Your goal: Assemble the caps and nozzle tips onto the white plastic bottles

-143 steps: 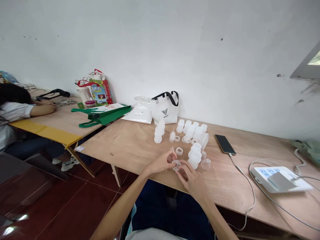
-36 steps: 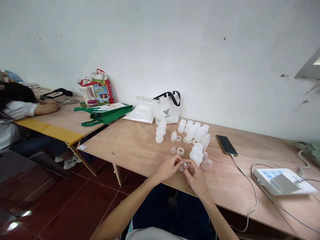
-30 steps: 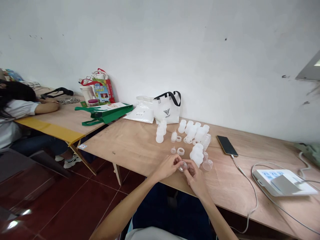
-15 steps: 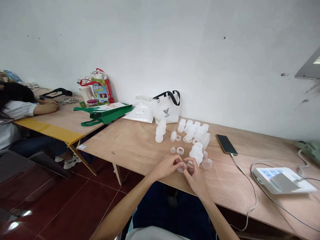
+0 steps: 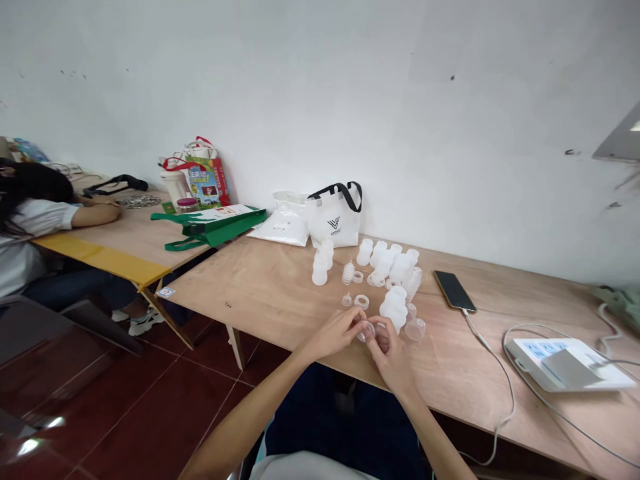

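Note:
Near the table's front edge, my left hand and my right hand pinch a small clear round plastic part between their fingertips. The fingers hide much of it. Just beyond lie a clear nipple and a translucent ring. Beside my right hand stands a frosted, wavy-sided bottle, with a clear cap on its right. Farther back are another nipple piece, a second ring and several more frosted bottles.
A phone on a cable and a white power box occupy the right side. White bags stand against the wall. A green bag bridges towards the left table, where a person leans forward.
My hands stay together around the clear part, with only slight finger shifts. The view has moved slightly; the things on the table keep their places.

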Demonstrator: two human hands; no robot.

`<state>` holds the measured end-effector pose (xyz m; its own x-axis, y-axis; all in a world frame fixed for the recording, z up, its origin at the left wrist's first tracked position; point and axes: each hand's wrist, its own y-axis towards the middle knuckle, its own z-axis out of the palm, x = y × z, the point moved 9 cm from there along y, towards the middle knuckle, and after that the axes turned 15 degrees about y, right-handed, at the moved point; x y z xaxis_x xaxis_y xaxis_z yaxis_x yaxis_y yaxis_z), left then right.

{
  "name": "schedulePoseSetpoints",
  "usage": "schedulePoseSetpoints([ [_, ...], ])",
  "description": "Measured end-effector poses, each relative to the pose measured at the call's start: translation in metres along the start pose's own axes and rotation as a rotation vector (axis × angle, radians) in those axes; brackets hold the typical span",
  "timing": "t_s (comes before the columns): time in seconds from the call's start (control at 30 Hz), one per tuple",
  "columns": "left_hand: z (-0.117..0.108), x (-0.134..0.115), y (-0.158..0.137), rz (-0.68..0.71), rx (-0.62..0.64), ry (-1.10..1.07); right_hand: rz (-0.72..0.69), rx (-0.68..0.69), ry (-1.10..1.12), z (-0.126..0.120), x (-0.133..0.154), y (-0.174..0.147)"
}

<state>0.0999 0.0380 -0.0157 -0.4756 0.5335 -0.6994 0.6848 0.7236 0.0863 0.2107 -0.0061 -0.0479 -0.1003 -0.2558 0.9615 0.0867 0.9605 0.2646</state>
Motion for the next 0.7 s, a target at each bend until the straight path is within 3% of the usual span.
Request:
schedulePoseSetpoints([
  [0.13, 0.0035, 0.0008, -0.0003, 0.031, 0.077, -0.127, 0.038, 0.034, 0.045, 0.0049, 0.0006, -0.0022],
  [0.4, 0.0037, -0.0023, -0.0059, 0.027, 0.16, -0.078, -0.017, -0.004, 0.019, 0.0003, 0.0039, -0.0033],
  [0.57, 0.0, -0.0046, -0.0073, 0.014, 0.125, -0.041, 0.023, 0.014, -0.047, 0.003, 0.0056, -0.0051],
  [0.7, -0.0026, -0.0031, -0.0076, 0.008, 0.093, 0.024, 0.045, 0.066, 0.035, 0.008, 0.0032, -0.0031],
])
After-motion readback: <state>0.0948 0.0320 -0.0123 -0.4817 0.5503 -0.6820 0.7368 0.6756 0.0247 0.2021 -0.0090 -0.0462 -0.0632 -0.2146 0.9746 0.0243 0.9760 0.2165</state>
